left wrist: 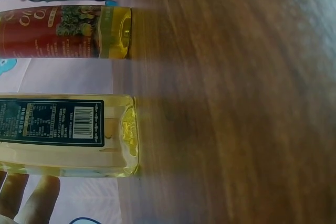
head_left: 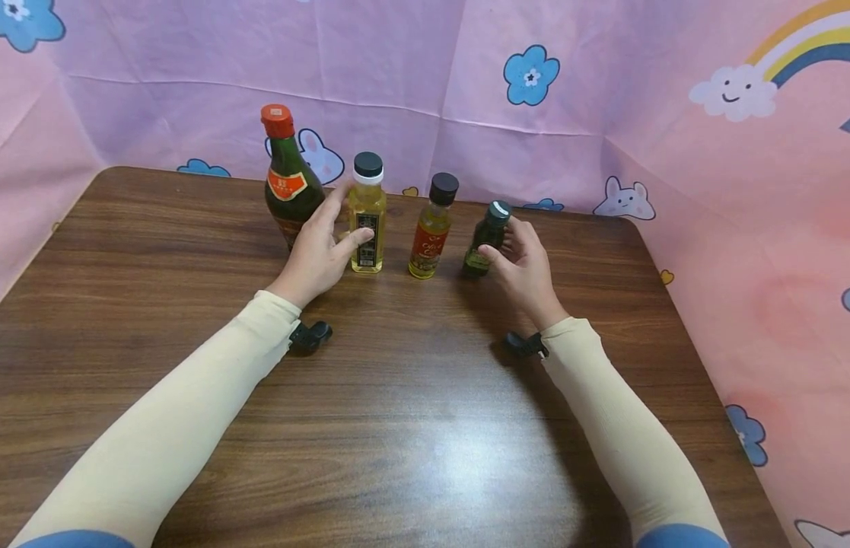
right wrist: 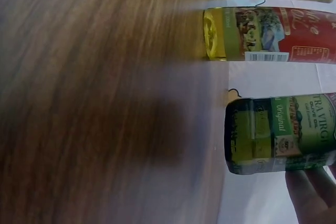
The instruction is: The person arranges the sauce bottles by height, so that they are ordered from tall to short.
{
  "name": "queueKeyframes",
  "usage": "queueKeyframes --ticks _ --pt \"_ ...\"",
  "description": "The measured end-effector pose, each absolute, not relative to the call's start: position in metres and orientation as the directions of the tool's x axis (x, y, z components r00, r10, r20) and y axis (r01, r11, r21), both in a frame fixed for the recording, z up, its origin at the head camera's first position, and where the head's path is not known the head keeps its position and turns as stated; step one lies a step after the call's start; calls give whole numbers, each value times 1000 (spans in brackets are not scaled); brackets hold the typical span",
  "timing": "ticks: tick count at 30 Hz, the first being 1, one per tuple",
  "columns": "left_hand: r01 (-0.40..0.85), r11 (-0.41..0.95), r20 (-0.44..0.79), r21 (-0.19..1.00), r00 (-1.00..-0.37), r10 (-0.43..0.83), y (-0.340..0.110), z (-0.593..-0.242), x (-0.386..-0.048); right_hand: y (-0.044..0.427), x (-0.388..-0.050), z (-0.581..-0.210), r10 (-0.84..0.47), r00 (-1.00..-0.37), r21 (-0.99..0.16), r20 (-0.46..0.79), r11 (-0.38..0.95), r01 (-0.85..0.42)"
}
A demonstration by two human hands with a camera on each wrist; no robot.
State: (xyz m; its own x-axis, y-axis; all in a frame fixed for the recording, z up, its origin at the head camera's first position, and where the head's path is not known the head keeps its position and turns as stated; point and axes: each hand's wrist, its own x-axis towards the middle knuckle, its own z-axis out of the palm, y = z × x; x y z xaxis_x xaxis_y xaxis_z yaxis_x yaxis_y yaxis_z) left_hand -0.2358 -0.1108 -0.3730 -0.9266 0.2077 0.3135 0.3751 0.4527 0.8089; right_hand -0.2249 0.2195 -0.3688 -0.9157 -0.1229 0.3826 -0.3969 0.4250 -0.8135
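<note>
My left hand (head_left: 320, 255) grips a square clear bottle (head_left: 367, 240) of pale yellow liquid with a dark cap. Its thumb lies across the front and its fingers reach round the far left side. That bottle stands upright on the table. On the right, my right hand (head_left: 527, 272) holds a small green olive oil bottle (right wrist: 283, 132) between thumb and fingers. The olive oil bottle leans slightly, and its base looks a little raised off the table. Between the hands stands a red-labelled oil bottle (head_left: 429, 242) with a black cap, touched by neither.
A tall dark green bottle (head_left: 288, 179) with a red cap stands behind my left hand, partly covered by it. All the bottles are near the back edge of the brown wooden table (head_left: 370, 426). A patterned pink and purple cloth (head_left: 397, 61) hangs behind and at the sides.
</note>
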Motion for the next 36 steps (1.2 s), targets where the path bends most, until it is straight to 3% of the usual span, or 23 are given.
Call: queueKeyframes --ticks 14,19,36 --pt "377 451 315 809 -926 209 -111 -374 -235 210 -216 -358 -131 -937 -837 325 421 -349" --pt "378 445 316 812 -925 209 -111 -374 -236 223 -229 -379 -127 -943 -847 307 415 -331" --pt "384 471 324 794 -923 208 -110 -372 -233 223 -231 -385 -130 -961 -893 244 357 -275"
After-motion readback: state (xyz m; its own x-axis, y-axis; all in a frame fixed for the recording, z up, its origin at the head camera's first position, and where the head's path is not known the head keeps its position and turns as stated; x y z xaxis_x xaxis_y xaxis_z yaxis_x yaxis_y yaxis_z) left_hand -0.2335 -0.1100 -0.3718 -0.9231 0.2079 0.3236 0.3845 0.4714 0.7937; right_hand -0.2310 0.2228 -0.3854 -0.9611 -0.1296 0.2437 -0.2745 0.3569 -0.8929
